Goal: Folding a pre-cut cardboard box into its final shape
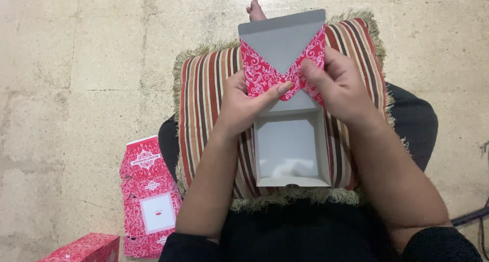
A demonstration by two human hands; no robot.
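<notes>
- The person sits on the floor with a striped, fringed cushion [204, 99] across the lap, and on it rests an open cardboard box, grey inside and red with a white pattern outside [290, 150].
- The left hand [243, 101] comes up from below with the forearm angled inward; its fingers curl over the left red flap and the thumb presses flat on the point where the two flaps cross.
- The right hand [340, 86] mirrors it from the other side, wrist bent, fingertips pinching the right red flap down against the left one.
- Both hands are closed on the flaps of the box, neither one loose.
- Behind the flaps the grey lid panel stands up and away from the person.
- The right hand covers the far right wall of the box, and how the flaps join beneath the thumbs cannot be made out.
- A bare toe [255, 9] peeks out past the lid; the rest of the foot is hidden.
- On the pale concrete floor [76, 63] to the left lies a stack of flattened red box blanks [147, 201], and a folded red box [84, 249] is cut off by the bottom edge.
</notes>
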